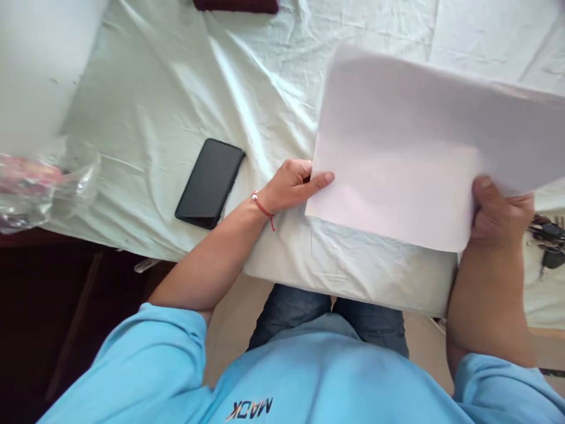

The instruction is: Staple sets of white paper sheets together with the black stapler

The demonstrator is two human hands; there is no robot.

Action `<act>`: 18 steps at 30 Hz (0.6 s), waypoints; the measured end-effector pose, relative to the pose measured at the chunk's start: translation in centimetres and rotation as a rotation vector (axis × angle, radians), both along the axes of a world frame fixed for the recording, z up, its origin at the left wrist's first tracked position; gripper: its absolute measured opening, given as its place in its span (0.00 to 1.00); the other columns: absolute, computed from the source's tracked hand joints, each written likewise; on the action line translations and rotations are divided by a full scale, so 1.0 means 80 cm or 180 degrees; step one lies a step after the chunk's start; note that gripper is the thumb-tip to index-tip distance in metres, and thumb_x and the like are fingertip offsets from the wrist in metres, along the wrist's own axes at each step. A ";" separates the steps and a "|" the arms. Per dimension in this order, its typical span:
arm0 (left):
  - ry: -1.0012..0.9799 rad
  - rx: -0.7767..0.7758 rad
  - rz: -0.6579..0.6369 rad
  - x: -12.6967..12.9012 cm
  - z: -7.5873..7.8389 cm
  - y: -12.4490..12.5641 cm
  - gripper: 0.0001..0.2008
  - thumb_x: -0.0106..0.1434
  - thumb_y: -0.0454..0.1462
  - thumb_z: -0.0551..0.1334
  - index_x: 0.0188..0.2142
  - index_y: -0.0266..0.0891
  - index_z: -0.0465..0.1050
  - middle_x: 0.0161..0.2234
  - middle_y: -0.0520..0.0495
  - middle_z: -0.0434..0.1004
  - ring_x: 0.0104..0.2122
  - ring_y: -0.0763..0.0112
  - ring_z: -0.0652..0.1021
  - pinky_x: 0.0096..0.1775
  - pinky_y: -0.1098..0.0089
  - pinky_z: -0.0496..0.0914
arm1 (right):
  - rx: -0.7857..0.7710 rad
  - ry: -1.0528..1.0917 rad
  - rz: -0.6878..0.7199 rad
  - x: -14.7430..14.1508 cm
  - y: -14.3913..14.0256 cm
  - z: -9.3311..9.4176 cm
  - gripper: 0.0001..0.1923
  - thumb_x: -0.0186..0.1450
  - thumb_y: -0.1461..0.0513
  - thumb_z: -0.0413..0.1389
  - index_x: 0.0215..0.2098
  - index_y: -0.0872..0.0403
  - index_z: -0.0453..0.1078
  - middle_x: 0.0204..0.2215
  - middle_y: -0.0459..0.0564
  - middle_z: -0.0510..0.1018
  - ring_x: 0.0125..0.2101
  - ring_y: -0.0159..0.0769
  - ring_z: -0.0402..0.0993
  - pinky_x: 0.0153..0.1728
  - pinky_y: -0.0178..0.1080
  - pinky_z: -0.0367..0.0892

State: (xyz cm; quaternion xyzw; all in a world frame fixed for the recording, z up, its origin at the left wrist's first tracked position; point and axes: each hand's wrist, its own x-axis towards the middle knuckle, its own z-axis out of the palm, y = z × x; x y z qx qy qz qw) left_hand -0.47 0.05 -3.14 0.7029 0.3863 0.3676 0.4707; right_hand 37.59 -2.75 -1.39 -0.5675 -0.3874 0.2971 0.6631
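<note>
Over the bed (185,76), both hands hold a white sheet (410,153) of paper, raised off the bedsheet. Long axis runs left-right, tilted so the right end sits lower; right edge cut off by the frame. Left hand (291,185) pinches the near-left corner, thumb on top. Right hand (498,212) grips the near edge, thumb on top, fingers hidden underneath. Phone (210,182) lies face-up just left of the left hand. Keys (547,238) partly hidden behind the right hand. Blurred plastic (48,179) at far left, hard to make out.

White paper (410,171), black phone (210,183), pale mint sheet (185,88) on the bed, red wrist string (263,208), sky-blue shirt (282,377).
</note>
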 end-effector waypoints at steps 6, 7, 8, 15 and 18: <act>-0.0112 -0.0067 0.0329 -0.003 -0.019 0.008 0.34 0.70 0.64 0.64 0.59 0.41 0.74 0.35 0.47 0.80 0.31 0.67 0.79 0.33 0.69 0.72 | -0.1767 0.0027 0.0170 0.008 -0.022 0.014 0.32 0.34 0.54 0.83 0.34 0.56 0.81 0.36 0.52 0.86 0.32 0.39 0.81 0.29 0.40 0.81; -0.0055 -0.0046 0.0405 -0.005 -0.022 0.009 0.36 0.70 0.64 0.65 0.63 0.42 0.71 0.34 0.48 0.79 0.30 0.68 0.78 0.32 0.69 0.72 | -0.1973 -0.0009 0.0232 0.009 -0.024 0.015 0.33 0.33 0.52 0.83 0.34 0.57 0.81 0.36 0.53 0.86 0.30 0.38 0.80 0.26 0.39 0.79; -0.0002 -0.0022 0.0479 -0.006 -0.025 0.010 0.37 0.70 0.64 0.65 0.66 0.42 0.68 0.33 0.50 0.77 0.29 0.69 0.77 0.31 0.69 0.71 | -0.2145 -0.0041 0.0291 0.010 -0.025 0.016 0.35 0.32 0.51 0.83 0.34 0.57 0.82 0.36 0.53 0.86 0.29 0.38 0.80 0.24 0.39 0.78; -0.0213 -0.0710 0.0819 0.001 -0.012 0.010 0.30 0.70 0.62 0.66 0.54 0.40 0.76 0.24 0.55 0.66 0.21 0.74 0.67 0.25 0.71 0.62 | -0.2677 -0.0101 0.0492 0.017 -0.024 0.026 0.34 0.36 0.48 0.84 0.39 0.52 0.85 0.40 0.52 0.88 0.28 0.37 0.81 0.22 0.35 0.77; -0.0394 -0.0991 0.0927 0.004 0.000 0.011 0.29 0.64 0.59 0.73 0.50 0.40 0.75 0.20 0.59 0.63 0.19 0.77 0.63 0.24 0.72 0.59 | -0.2486 -0.0045 0.0406 0.015 -0.024 0.027 0.34 0.35 0.49 0.84 0.37 0.51 0.85 0.40 0.51 0.88 0.29 0.37 0.81 0.23 0.34 0.78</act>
